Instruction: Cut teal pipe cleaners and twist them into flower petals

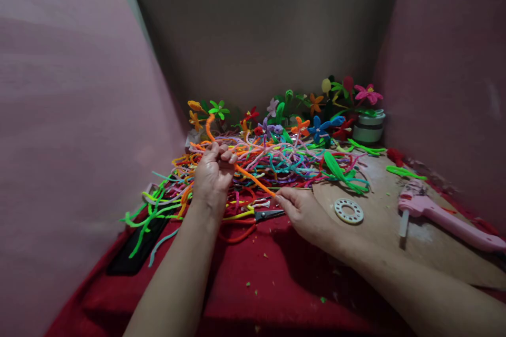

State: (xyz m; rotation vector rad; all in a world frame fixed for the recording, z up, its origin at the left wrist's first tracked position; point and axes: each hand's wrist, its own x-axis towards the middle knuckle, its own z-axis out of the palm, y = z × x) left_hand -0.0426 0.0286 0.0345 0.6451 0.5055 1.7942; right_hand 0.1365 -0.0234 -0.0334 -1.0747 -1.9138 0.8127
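Note:
An orange pipe cleaner [255,179] stretches between my two hands above the red cloth. My left hand [215,171] is closed around it, and a curved end of the pipe cleaner sticks up beyond the fingers. At the other end, my right hand [298,210] pinches the tip between thumb and fingers. Just below lie scissors [269,215] with a yellow and a red handle, their blades close to my right hand. A tangled heap of many-coloured pipe cleaners [276,155] spreads behind both hands.
Pipe-cleaner flowers [318,127] stand at the back beside a pale green pot [369,127]. On the right, a cardboard sheet [375,245] carries a white ring with holes [348,211] and a pink glue gun [446,218]. A black phone-like object [132,253] lies left, under green pipe cleaners.

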